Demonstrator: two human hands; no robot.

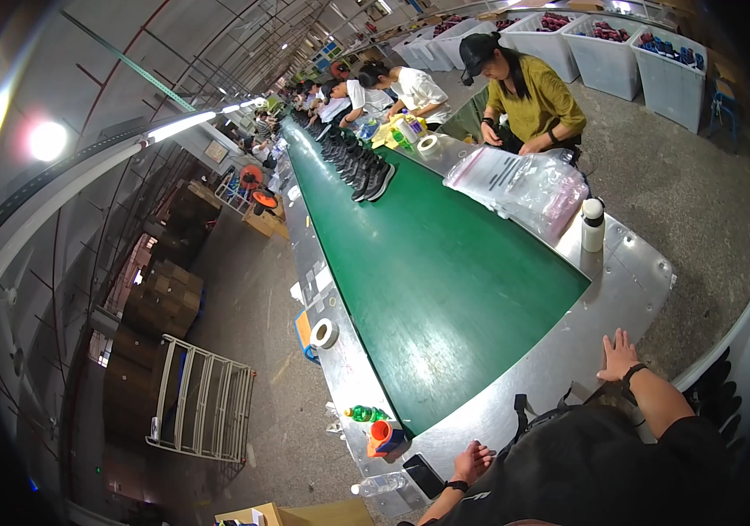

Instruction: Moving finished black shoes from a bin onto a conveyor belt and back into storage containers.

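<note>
My right hand [619,358] lies on the metal table end [524,386] with its fingers spread, holding nothing. At the near left corner, my left hand [473,462] has its fingers curled in, and I see nothing in them. A black phone [425,476] lies on the metal just left of that hand. A clear plastic bottle [378,485] lies on its side beyond the phone. An orange and blue cup-like container [382,435] and a green bottle [364,413] are by the belt's left corner. Black straps [526,410] rest against the table edge in front of my body.
A green conveyor belt [428,298] stretches away, carrying a row of dark shoes [373,180]. Plastic bags [515,180] and a white bottle [592,226] are on its right ledge, a tape roll [324,333] on its left. A person in a yellow-green top [533,101] works at the right.
</note>
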